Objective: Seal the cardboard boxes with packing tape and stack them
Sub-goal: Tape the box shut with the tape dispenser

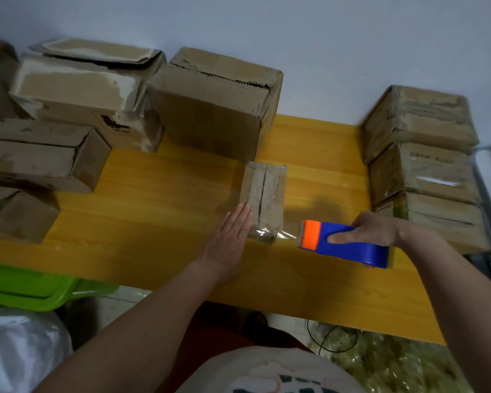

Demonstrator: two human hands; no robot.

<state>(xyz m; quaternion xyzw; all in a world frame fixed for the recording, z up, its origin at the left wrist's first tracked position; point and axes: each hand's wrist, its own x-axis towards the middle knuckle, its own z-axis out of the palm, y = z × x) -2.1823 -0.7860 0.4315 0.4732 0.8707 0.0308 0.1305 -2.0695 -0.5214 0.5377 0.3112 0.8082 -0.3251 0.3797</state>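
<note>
head view: small box (262,201) sits mid-bench (159,199), long axis and seam running 12 to 6. my left hand (227,236) lies flat, fingers together, against its 7 o'clock corner. right hand (376,229) grips the tape dispenser (343,243) at the box's 4 o'clock, tape (287,235) stretched to the near end.

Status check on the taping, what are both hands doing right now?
Left hand flat against small box. Right hand grips tape dispenser, clear tape stretched to box's near end. Nothing in the way.
</note>
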